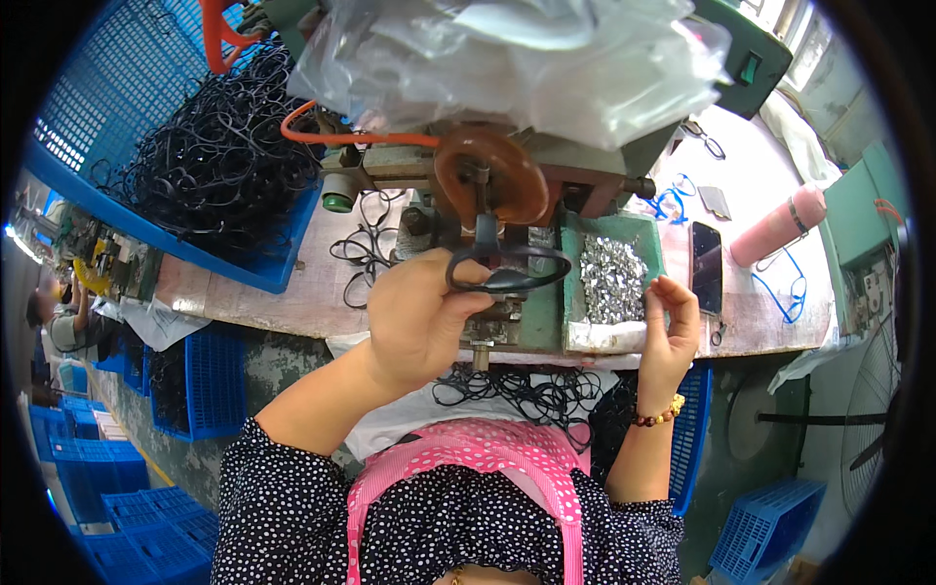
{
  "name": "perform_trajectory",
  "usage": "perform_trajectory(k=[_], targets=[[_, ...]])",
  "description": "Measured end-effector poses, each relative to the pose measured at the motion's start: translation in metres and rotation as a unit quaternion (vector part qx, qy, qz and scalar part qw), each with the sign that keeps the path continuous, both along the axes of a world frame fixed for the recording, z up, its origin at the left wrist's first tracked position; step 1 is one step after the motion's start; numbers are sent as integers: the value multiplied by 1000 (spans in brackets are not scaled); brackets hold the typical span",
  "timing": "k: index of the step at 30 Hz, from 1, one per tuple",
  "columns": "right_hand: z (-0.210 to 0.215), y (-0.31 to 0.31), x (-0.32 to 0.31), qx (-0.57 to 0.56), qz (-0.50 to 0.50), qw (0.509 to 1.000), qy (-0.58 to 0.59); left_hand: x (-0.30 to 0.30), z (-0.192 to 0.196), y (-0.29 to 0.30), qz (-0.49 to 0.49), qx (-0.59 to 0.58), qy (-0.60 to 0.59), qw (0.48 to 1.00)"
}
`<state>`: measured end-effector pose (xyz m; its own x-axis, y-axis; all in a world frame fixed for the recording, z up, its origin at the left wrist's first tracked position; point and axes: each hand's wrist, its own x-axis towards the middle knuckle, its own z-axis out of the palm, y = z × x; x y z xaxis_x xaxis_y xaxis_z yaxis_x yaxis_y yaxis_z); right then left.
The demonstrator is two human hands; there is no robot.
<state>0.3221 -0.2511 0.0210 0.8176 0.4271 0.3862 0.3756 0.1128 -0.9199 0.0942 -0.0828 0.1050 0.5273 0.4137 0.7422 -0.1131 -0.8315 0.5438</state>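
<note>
My left hand (417, 317) is closed round one end of a black plastic loop (512, 283), held in front of the press head of a bench machine (485, 231). The loop's far side reaches right, towards a green tray (569, 292) of small silver metal pieces (612, 278). My right hand (671, 327) is at the tray's front right corner, thumb and fingertips pinched together. Whatever is between those fingertips is too small to make out. More black loops (366, 249) lie on the bench left of the machine, and others (522, 390) on the cloth across my lap.
A blue basket (210, 255) heaped with black loops (219, 156) stands at the left. Clear plastic bags (517, 58) cover the machine's top. Right of the tray lie a phone (706, 268), a pink bottle (780, 226) and blue loops (792, 292). A fan (873, 419) stands at the right.
</note>
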Motion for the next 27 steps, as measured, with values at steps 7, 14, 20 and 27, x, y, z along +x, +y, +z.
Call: perform_trajectory(k=[7,14,20,27], targets=[[2,4,-13,-296,14,915,-273,-1,0,-1,-3,-6,-6,1000],[1,30,-8,-248,-17,901,-355,1,11,-1,15,59,-12,998],[-2,37,-12,-260,5,916,-305,-8,10,-6,14,-4,-24,1000],[-16,30,-11,-156,-49,945,-284,-62,-50,66,186,21,66,980]])
